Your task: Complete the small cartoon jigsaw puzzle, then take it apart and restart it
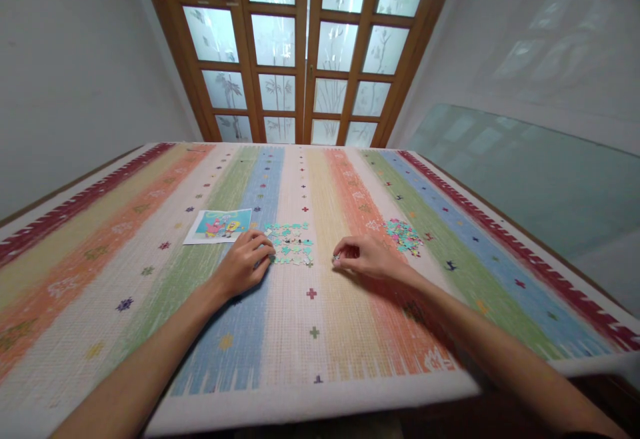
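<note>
On the striped cloth lies a partly joined jigsaw puzzle (295, 250), mostly turquoise, with gaps between its pieces. My left hand (247, 259) rests at its left edge, fingers loosely bent and slightly apart, fingertips touching or very near the border pieces. To the right of the puzzle, my right hand (365, 257) pinches a small puzzle piece (336, 259) between thumb and forefinger, just over the yellow stripe. Behind that hand is a pile of loose puzzle pieces (403, 236) in turquoise, pink and yellow. A printed picture sheet (220, 225) with cartoon figures lies beyond my left hand.
A striped tablecloth (285, 359) covers the wide table, its front edge close to me. Wooden doors (303, 45) with glass panes stand beyond the far edge. White walls rise at both sides, and a pale glass-like panel (540, 179) leans on the right.
</note>
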A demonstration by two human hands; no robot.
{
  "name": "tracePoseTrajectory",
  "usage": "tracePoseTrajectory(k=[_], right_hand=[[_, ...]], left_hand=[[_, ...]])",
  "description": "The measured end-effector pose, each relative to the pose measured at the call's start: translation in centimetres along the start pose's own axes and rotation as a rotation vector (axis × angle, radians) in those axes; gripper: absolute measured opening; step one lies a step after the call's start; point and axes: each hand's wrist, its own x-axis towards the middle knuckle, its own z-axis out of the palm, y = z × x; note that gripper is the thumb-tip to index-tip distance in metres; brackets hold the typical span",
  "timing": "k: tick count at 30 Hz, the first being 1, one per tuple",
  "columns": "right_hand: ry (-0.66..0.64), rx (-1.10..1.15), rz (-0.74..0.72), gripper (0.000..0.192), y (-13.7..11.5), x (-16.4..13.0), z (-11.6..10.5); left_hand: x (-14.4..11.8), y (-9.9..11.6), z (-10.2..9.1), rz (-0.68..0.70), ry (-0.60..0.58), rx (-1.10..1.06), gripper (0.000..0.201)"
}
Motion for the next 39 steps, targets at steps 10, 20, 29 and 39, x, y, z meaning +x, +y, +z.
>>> tracePoseTrajectory(k=[10, 20, 29, 39], right_hand=[[0.135, -0.158, -0.111, 0.014, 0.6, -2.5, 1.9], [0.119, -0.236, -0.186, 0.009, 0.2, -2.1, 1.3], [0.103, -0.404, -0.200, 0.015, -4.2, 4.9, 2.4], [0.056, -0.530, -0.098, 0.022, -5.7, 9.1, 4.7]], left_hand=[[0.0, -0.3, 0.0, 0.002, -0.005, 0.012, 0.019], [0.0, -0.3, 0.0, 0.004, -0.002, 0.012, 0.019], [-0.1, -0.3, 0.0, -0.007, -0.010, 0.008, 0.019], [-0.3, -0.7, 0.1, -0.074, -0.032, 0.007, 0.019]])
